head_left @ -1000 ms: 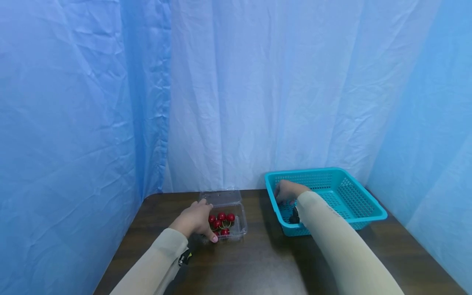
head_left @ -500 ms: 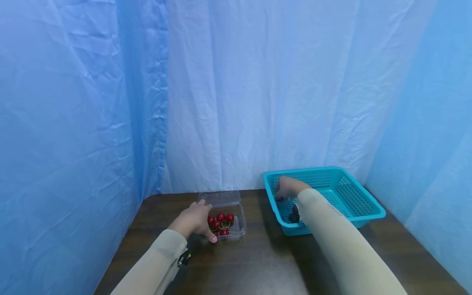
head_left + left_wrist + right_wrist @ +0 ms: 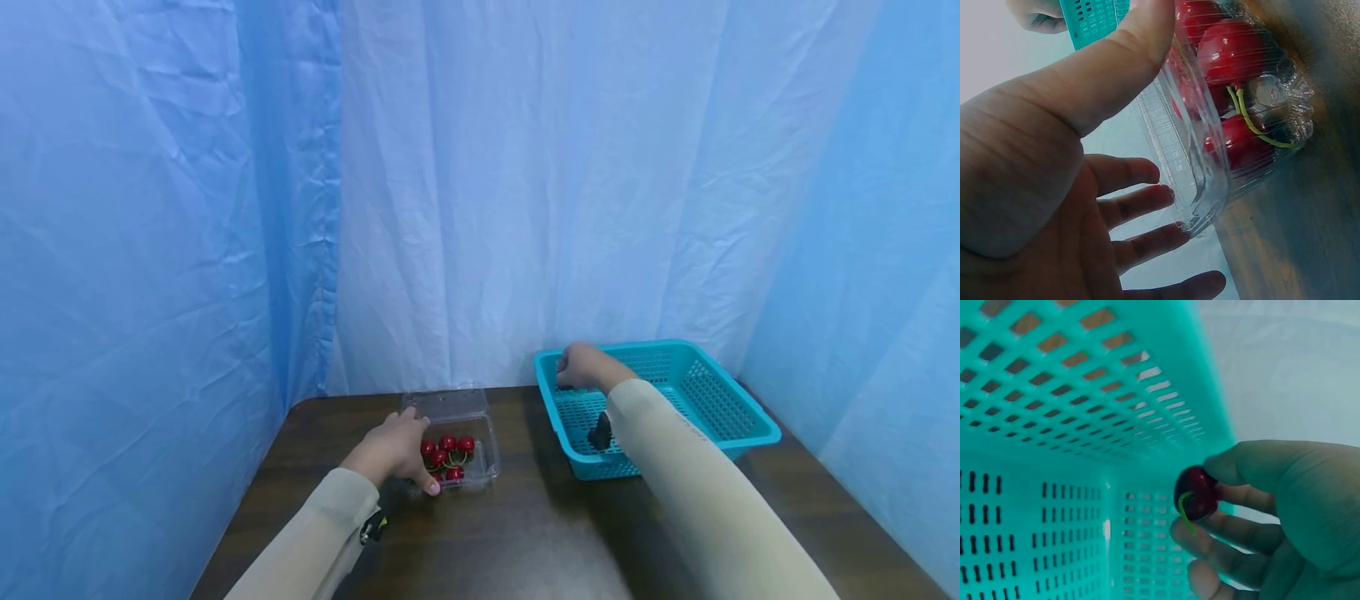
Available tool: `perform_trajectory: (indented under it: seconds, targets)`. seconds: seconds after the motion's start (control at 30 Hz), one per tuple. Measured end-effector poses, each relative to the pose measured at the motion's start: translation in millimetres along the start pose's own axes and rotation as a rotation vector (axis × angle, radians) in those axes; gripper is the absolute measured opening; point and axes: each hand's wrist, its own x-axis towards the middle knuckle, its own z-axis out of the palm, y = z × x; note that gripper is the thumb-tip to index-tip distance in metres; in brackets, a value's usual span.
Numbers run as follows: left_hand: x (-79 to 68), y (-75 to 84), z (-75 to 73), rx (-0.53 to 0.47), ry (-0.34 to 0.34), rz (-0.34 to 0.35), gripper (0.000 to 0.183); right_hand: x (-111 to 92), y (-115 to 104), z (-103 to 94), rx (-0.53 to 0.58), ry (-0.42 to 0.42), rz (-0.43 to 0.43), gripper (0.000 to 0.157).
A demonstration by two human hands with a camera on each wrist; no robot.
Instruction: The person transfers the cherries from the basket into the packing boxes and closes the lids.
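Observation:
My left hand [image 3: 392, 450] holds the left end of a clear plastic box [image 3: 486, 467] on the table, thumb at the near side and fingers towards the far side. Several red cherries [image 3: 447, 442] with green stems lie inside it. In the left wrist view, the fingertips touch the corner of the box [image 3: 1210, 187] beside the cherries [image 3: 1232, 53]. My right hand [image 3: 588, 367] is over the left part of a turquoise basket [image 3: 750, 425]. In the right wrist view, its thumb and fingers pinch a dark red cherry [image 3: 1197, 492] with a short green stem, inside the basket wall.
The box's clear lid [image 3: 446, 404] lies open behind it, near the back edge of the dark wooden table [image 3: 517, 533]. Pale blue curtains [image 3: 487, 208] close in the back and both sides.
My right hand has risen and moved slightly away from me, from low in the basket to near its rim. The left hand stays at the box.

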Motion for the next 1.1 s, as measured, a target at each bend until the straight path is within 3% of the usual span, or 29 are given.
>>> perform_trajectory:
  seconds: [0.17, 0.33, 0.5, 0.83, 1.1]
  targets:
    - [-0.2, 0.1, -0.5, 0.002, 0.001, 0.004, 0.119, -7, -16, -5.1, -0.002, 0.055, -0.045, 0.042]
    - [1.2, -0.3, 0.2, 0.003, -0.001, 0.009, 0.119, -17, -40, -2.8, -0.041, 0.145, -0.073, 0.009]
    - [1.1, -0.1, -0.5, 0.000, -0.004, 0.005, 0.118, -24, -67, 11.3, -0.047, 0.186, -0.118, 0.018]
    - [1.2, -0.4, -2.4, -0.004, -0.009, -0.003, 0.117, -33, -105, 62.6, -0.055, 0.078, -0.365, 0.004]
    - [2.1, -0.2, -2.9, 0.008, -0.024, -0.005, 0.121, -32, -121, 107.1, -0.077, -0.017, -0.406, 0.005]
